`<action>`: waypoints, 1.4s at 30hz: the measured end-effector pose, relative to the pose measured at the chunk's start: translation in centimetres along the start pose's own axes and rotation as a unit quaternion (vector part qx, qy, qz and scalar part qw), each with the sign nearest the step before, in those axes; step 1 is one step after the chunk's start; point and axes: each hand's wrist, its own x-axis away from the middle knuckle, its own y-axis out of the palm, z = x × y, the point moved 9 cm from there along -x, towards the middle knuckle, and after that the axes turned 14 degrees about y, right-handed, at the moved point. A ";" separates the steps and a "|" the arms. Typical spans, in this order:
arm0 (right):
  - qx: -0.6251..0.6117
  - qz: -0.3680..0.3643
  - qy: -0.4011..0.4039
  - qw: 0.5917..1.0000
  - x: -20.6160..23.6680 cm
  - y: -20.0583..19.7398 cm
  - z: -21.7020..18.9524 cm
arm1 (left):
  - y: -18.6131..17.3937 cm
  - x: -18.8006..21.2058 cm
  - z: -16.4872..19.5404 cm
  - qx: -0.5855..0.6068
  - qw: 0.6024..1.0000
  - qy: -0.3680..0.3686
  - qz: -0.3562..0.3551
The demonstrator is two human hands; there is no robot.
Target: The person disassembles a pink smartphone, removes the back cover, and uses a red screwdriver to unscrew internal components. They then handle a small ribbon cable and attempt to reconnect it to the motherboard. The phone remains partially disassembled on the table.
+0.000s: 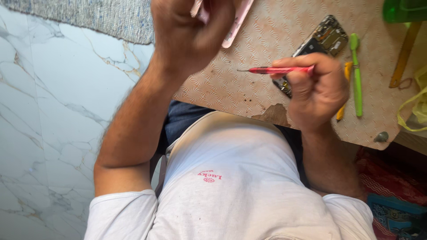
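Note:
My left hand is raised at the top centre, closed around a pink flat object, likely a phone or its cover; most of the object is hidden by the fingers. My right hand grips a thin red screwdriver with its metal tip pointing left, over the beige patterned board. An opened phone body with bare circuitry lies on the board just beyond my right hand, partly covered by it.
A green toothbrush and a yellow tool lie right of my right hand. A yellowish strip, a green container and a yellow plastic band sit at the far right. Marble floor lies left, a grey rug at the top.

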 end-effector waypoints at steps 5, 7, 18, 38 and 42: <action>-0.254 0.071 0.130 0.956 -0.5 -3.9 3.3 | 2.8 0.7 1.9 0.116 0.980 -0.089 -0.132; -0.335 0.093 0.185 0.919 -0.4 -4.9 4.5 | 4.2 1.1 2.5 0.178 0.971 -0.104 -0.117; -0.514 0.087 0.310 0.795 0.3 -3.7 8.2 | 8.5 2.4 2.2 0.246 0.961 -0.120 -0.035; -0.500 0.122 0.220 0.829 -0.1 -5.7 7.1 | 9.0 1.0 3.0 0.121 0.986 -0.079 -0.081; -0.374 0.142 0.100 0.911 0.2 -7.8 3.2 | 8.8 0.7 3.3 0.095 0.989 -0.054 -0.095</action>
